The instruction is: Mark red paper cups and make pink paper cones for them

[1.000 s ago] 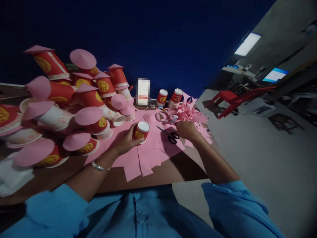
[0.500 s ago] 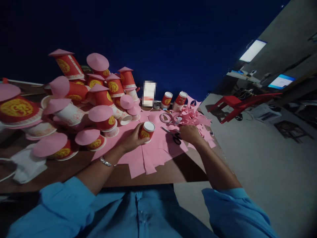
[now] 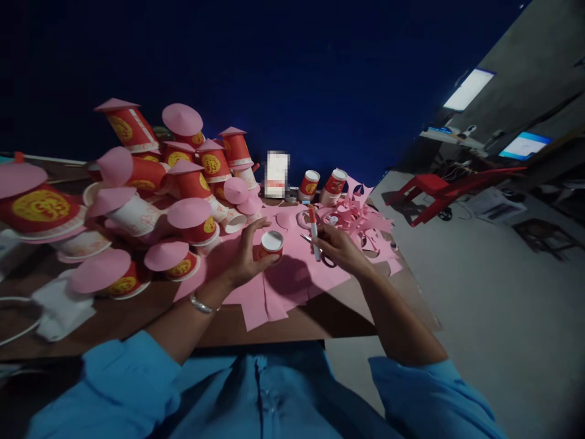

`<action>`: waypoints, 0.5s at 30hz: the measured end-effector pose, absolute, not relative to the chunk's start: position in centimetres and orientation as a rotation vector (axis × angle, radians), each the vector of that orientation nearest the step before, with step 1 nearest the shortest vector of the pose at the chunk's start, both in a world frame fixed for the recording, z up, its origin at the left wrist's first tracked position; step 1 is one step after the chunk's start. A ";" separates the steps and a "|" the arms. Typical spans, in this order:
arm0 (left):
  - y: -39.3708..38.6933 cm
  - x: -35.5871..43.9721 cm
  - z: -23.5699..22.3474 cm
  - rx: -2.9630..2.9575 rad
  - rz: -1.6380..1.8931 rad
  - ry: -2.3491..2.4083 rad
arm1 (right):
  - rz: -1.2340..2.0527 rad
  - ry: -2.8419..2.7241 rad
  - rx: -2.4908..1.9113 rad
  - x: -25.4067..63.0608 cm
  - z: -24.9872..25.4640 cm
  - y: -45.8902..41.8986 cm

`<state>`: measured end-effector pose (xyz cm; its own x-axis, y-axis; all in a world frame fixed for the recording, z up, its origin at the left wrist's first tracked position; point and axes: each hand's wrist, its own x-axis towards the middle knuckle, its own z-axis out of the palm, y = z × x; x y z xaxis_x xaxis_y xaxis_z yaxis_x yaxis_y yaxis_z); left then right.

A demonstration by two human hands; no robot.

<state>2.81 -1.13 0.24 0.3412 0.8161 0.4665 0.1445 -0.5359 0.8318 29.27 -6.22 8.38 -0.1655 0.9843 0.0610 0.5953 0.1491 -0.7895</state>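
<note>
My left hand [image 3: 244, 259] is wrapped around a small red paper cup [image 3: 271, 244] with a white base, held upside down just above the pink paper sheets [image 3: 292, 283] on the brown table [image 3: 283, 323]. My right hand [image 3: 338, 247] pinches a white marker with a red cap [image 3: 314, 231], held upright to the right of the cup. Black-handled scissors [image 3: 325, 257] lie on the pink paper under my right hand.
Many red cups topped with pink paper cones [image 3: 183, 201] are piled at the left. Two upright red cups [image 3: 322, 185], a tape roll [image 3: 304, 217] and pink paper offcuts [image 3: 365, 222] lie at the back right. A red chair [image 3: 429, 189] stands on the floor beyond.
My right hand has picked up the marker from the paper scraps and brought it upright toward the cup. My left hand has lifted the cup slightly.
</note>
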 end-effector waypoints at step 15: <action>-3.8 2.1 3.1 1.540 1.219 0.689 | 0.797 -1.830 -1.185 19.3 5.9 -9.1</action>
<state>2.13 -3.80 3.05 0.3258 0.8756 0.3565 -0.1459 -0.3260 0.9340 19.35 -9.05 5.93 -0.2441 0.9279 0.2818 0.4257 0.3636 -0.8286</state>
